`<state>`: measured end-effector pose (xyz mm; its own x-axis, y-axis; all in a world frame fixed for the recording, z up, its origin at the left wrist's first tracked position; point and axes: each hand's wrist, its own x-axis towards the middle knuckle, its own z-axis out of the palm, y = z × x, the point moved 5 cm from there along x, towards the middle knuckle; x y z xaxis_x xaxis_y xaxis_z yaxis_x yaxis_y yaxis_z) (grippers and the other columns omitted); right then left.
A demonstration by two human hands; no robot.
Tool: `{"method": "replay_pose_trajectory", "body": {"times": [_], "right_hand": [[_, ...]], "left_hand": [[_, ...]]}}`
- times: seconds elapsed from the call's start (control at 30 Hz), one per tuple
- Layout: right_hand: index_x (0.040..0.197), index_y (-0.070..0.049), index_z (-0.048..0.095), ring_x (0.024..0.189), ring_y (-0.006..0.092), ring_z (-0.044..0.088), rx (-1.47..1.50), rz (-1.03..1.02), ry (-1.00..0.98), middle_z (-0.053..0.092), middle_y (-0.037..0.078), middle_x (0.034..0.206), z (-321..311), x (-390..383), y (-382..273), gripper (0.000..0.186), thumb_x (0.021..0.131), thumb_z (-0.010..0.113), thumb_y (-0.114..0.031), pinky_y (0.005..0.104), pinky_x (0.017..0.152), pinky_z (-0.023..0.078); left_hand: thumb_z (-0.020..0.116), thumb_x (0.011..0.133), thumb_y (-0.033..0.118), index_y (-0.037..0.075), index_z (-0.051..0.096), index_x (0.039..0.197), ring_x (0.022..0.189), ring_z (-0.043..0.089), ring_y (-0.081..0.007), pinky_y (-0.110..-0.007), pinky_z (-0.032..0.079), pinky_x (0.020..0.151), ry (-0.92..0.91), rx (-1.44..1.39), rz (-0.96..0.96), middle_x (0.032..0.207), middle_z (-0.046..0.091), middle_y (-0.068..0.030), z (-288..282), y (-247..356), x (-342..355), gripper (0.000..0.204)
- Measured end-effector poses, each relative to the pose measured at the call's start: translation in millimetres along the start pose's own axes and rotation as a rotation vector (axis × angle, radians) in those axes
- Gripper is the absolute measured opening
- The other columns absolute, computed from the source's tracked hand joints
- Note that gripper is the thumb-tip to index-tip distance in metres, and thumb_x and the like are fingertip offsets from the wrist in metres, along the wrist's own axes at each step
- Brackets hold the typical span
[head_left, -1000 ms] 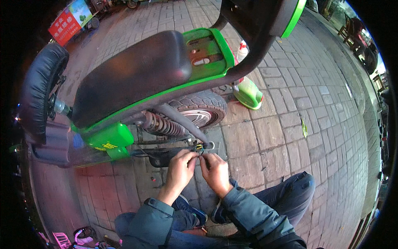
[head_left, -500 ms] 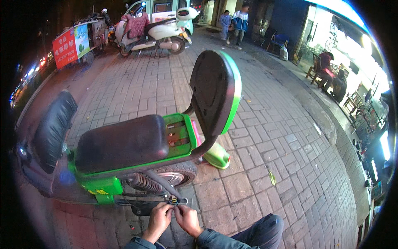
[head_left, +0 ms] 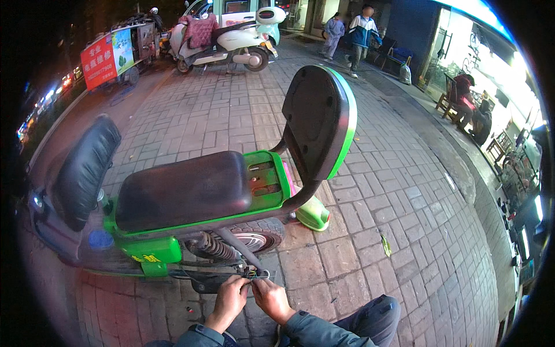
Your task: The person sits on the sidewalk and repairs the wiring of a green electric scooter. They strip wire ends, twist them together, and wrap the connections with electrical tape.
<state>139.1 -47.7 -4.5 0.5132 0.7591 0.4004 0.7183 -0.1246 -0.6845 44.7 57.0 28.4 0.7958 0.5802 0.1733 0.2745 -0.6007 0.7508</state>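
A green electric scooter with a black seat and a tall black backrest stands in front of me. Low at its rear, a small bundle of thin coloured wires hangs beside the frame tube, near the shock absorber and rear wheel. My left hand pinches at the wires with its fingers closed. Close against it, my right hand is closed in a pinch on the same wires. The fingertips almost meet, and the exact ends between them are too small to make out.
A green scooter panel lies on the brick pavement behind the wheel. Farther off stand a white scooter and a cart with a red sign. Two people walk near the shopfronts; another sits on a chair at right.
My view has shifted slightly, so the scooter sits farther right in it. Both hands stay together at the wires. The two people in the distance have walked on.
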Motion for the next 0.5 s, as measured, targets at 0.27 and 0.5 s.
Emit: {"method": "replay_pose_trajectory", "body": {"times": [0.27,0.5], "right_hand": [[0.100,0.001,0.066,0.055,0.0104,0.052,1.298,1.131,-0.241,0.057,0.000,0.067,27,-18,31,0.028,0.104,0.059,-0.026,0.0260,0.045,0.036],[0.110,-0.002,0.068,0.074,0.0329,0.069,-0.036,-0.090,0.078,0.067,0.015,0.085,-17,2,-3,0.025,0.088,0.076,-0.011,0.0415,0.064,0.057]], "left_hand": [[0.068,0.087,-0.001,0.001,0.071,0.103,0.093,0.067,-0.0411,-0.045,0.055,0.080,0.020,0.024,0.007,0.099,0.068,-0.0189,-1,8,0,0.016],[0.067,0.088,-0.002,0.002,0.070,0.101,0.094,0.067,-0.0418,-0.046,0.055,0.079,0.059,0.001,0.033,0.099,0.068,-0.0182,0,9,0,0.014]]}}
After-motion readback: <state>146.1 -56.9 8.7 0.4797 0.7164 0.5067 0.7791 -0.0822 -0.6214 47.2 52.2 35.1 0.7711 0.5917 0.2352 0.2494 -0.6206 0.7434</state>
